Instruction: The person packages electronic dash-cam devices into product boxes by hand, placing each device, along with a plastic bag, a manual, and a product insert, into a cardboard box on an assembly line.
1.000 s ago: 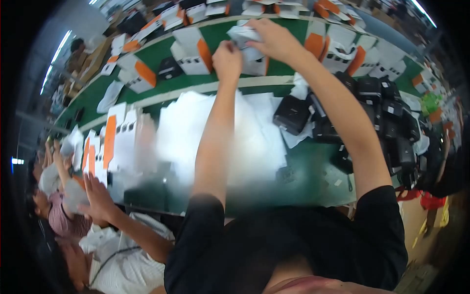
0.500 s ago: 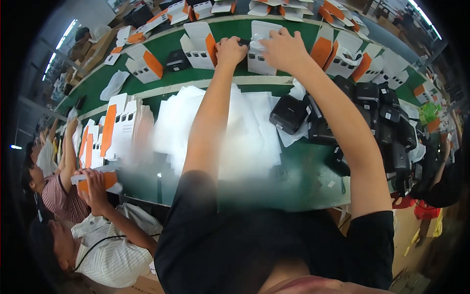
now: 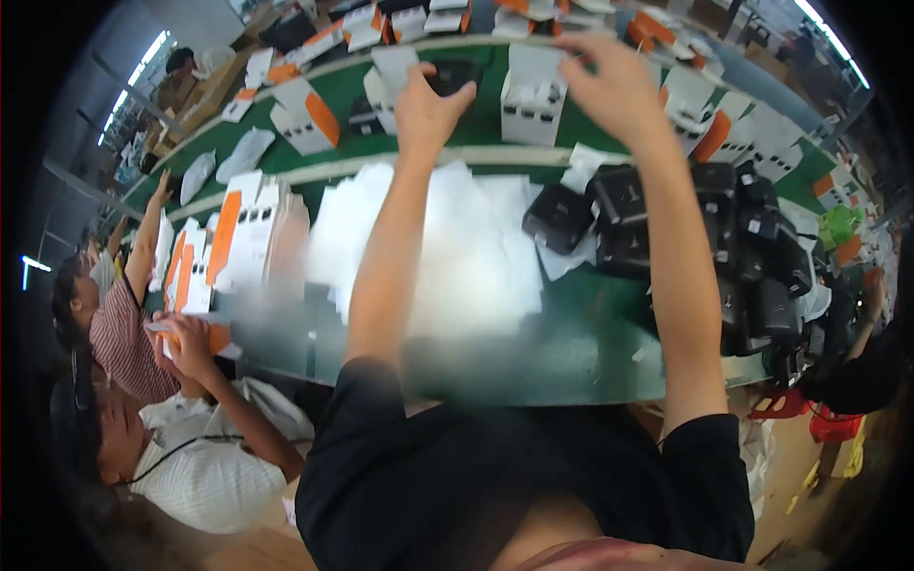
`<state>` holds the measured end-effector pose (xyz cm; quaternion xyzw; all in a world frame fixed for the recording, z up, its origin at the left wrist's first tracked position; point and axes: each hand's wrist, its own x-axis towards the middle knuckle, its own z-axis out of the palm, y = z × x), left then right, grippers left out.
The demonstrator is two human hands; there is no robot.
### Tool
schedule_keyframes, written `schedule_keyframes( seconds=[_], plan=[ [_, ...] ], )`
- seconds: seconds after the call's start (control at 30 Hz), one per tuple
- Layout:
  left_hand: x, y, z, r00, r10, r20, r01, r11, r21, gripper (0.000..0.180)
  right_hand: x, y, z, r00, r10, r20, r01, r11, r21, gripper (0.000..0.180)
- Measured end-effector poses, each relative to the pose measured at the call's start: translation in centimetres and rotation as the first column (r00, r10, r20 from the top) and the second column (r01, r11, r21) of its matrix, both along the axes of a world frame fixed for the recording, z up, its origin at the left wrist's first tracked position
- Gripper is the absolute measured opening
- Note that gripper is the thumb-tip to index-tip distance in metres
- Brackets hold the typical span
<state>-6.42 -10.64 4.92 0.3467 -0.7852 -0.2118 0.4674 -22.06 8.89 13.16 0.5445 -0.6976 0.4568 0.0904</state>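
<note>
On the green strip ahead stands an open white carton (image 3: 531, 107) with its back flap raised and something whitish, perhaps plastic, inside. To its left, my left hand (image 3: 430, 112) has thumb and fingers round a black boxy case (image 3: 454, 76). My right hand (image 3: 614, 88) is at the carton's upper right, fingers stretched and apart; whether the fingertips touch the flap I cannot tell. Behind my left hand another white carton (image 3: 386, 90) is partly covered. A second black case (image 3: 364, 116) sits left of that carton.
White sheets (image 3: 466, 238) lie in a pile between my forearms. Black cases (image 3: 657, 214) are heaped at right, flat cartons (image 3: 249, 228) stacked at left. More open cartons (image 3: 305, 119) line the strip. At left a co-worker's hand (image 3: 186, 343) holds a white-and-orange carton.
My right hand has come off the carton's opening, up and to the right. My left hand has moved left, away from the carton, with the black case now plainly showing in it.
</note>
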Motion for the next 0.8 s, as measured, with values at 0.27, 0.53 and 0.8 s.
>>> schedule_keyframes(
  seconds=[0.27,0.53,0.8],
  plan=[
    [5.0,8.7,2.8,0.438,-0.648,-0.624,0.64,0.712,-0.29,0.036,7.1,1.8,-2.2,0.638,0.346,0.688,-0.249,0.938,-0.241,0.061],
    [9.5,10.6,-6.9,0.925,0.003,0.381,-0.027,0.998,0.058,0.023,3.9,2.5,-3.4,0.219,0.434,0.874,-0.161,0.899,-0.406,0.04],
    [9.1,10.9,-7.1,0.978,0.098,0.182,-0.119,0.987,0.106,0.017,5.5,2.5,-2.3,0.089,0.338,0.937,-0.091,0.94,-0.33,0.036]
  ],
)
